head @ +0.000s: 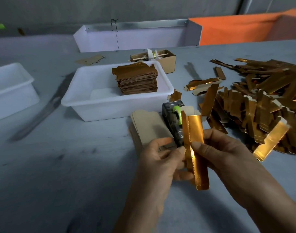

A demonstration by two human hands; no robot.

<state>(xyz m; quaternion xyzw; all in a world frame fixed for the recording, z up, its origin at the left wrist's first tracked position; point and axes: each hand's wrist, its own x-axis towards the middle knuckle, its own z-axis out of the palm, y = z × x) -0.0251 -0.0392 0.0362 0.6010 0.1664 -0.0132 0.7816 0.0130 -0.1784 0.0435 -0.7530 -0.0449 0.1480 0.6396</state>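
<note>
Folding the gold carton blank [195, 130], held upright in the lower middle of the frame, should go best with both thumbs pressed along the perforated crease so it bends straight. The left grip [162, 158] pinches its left flap; the right grip [224, 148] curls round its right edge. Just behind, on the bench [59, 165], sit a stack of brown cards [149, 126] and a tape dispenser [172, 115]. Farther up are a white tub [110, 110] of stacked blanks [137, 79] and, at right, a loose pile [261, 98]. Nothing blocks the fold.

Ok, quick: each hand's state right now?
Left hand: pinches the left edge of the gold carton strip.
Right hand: holds the same strip, thumb on its front.
</note>
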